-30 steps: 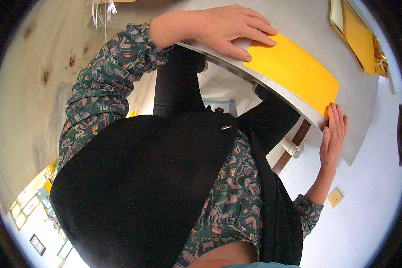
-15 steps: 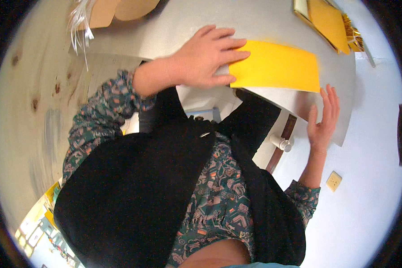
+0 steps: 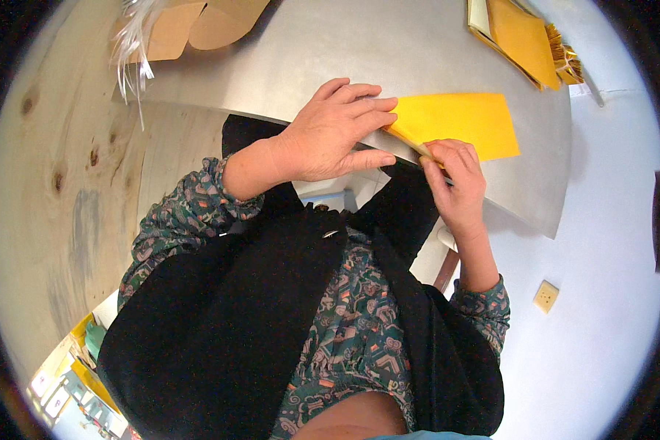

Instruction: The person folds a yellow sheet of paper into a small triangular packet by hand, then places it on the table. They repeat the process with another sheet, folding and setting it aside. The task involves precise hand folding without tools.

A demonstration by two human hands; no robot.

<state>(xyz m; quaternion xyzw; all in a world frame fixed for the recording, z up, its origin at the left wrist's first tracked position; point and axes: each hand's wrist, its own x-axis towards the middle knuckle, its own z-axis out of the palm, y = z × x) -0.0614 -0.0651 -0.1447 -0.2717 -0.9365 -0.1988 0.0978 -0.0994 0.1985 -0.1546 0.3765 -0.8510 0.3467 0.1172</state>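
Observation:
A rectangular yellow paper sheet (image 3: 458, 121) lies on the grey metal tabletop (image 3: 301, 55), close to the near edge. My left hand (image 3: 341, 128) is open, its fingertips resting on the left end of the paper and its thumb stretched out apart from it. Between thumb and fingers, my right hand (image 3: 455, 172) pinches the paper's near edge. There a narrow pale strip shows along the edge, as if it were turned up; whether it is a fold or a separate thin piece cannot be made out.
At the far right lies a stack of yellow paper (image 3: 521, 44) with gold fringed strips (image 3: 565, 59) beside it. Brown cardboard (image 3: 224, 22) and white plastic strands (image 3: 136, 44) lie at the far left. A wooden board (image 3: 66, 183) stands left; the pale wall (image 3: 594, 242) has an outlet (image 3: 545, 296).
My right hand has come left from beyond the paper's right end to pinch its near edge. My left hand has shifted slightly nearer to me.

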